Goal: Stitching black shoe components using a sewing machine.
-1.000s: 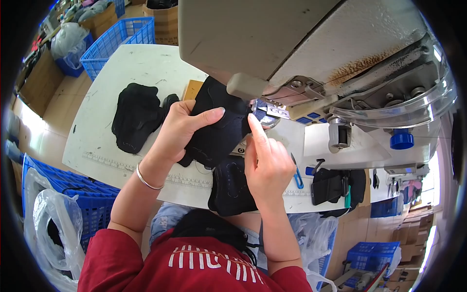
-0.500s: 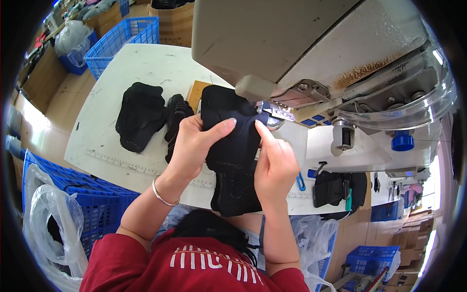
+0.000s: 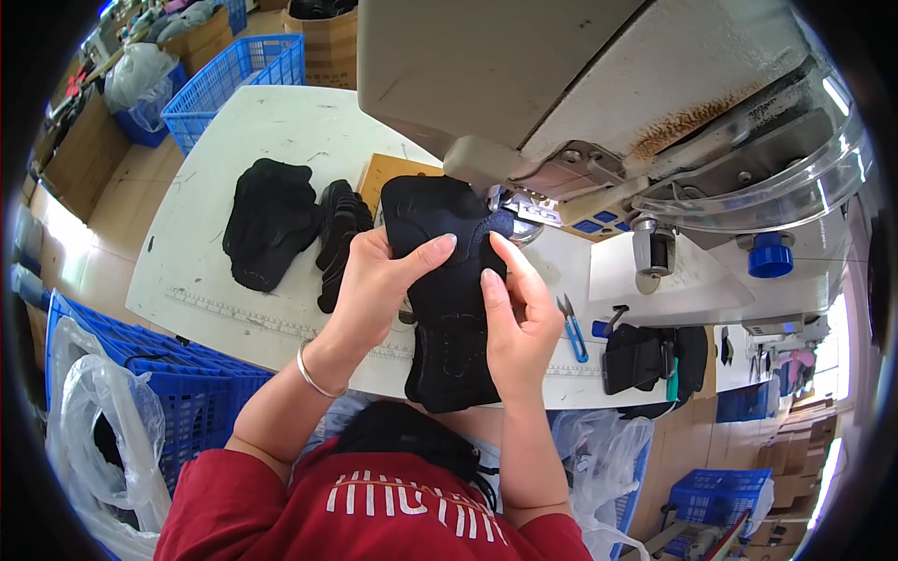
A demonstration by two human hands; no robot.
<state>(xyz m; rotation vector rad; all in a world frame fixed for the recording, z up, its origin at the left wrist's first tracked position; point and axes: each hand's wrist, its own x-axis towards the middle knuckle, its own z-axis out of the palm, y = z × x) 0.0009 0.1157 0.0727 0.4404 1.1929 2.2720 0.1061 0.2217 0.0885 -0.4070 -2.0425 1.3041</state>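
A black padded fabric piece (image 3: 444, 294) lies under the presser-foot area of a sewing machine (image 3: 496, 79), its near end hanging over the table edge. My left hand (image 3: 369, 290) grips the left side of the piece, thumb flat on top and fingers underneath. My right hand (image 3: 520, 323) pinches the right edge, with the index finger stretched toward the dark blue strip (image 3: 496, 222) beside the needle. The needle tip itself is hard to make out. To the left rest a stack of black fabric pieces (image 3: 268, 224) and a bundle of black strips (image 3: 342, 234).
Blue-handled thread snips (image 3: 574, 332) lie right of my right hand. A ruler strip (image 3: 243, 316) runs along the white table (image 3: 187, 252). Blue crates (image 3: 210, 393) with plastic bags stand at the left. A black phone-like object (image 3: 631, 369) sits at the right.
The fabric piece has shifted slightly and its blue strip shows more. My right thumb has come up onto the fabric edge, and the right hand has moved a little left and down.
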